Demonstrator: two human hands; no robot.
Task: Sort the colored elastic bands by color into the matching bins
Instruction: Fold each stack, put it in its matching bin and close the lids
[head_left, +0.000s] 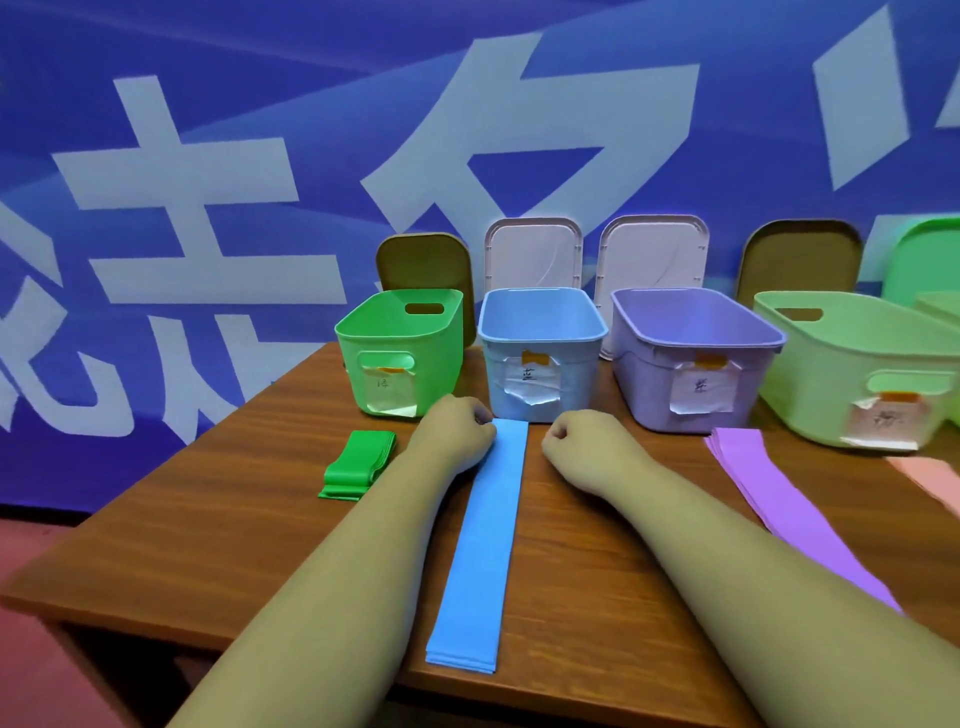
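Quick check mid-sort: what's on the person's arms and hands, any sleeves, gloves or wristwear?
The left hand and the right hand are bare, with no gloves. The left forearm and the right forearm are uncovered down to the frame's edge, so no sleeve shows. No watch, bracelet or marking shows at either wrist.

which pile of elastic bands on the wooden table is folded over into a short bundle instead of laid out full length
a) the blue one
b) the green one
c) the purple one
b: the green elastic bands lie doubled over in a short bundle in front of the green plastic bin, while the blue elastic bands and the purple elastic bands lie flat and long on the brown wooden table.
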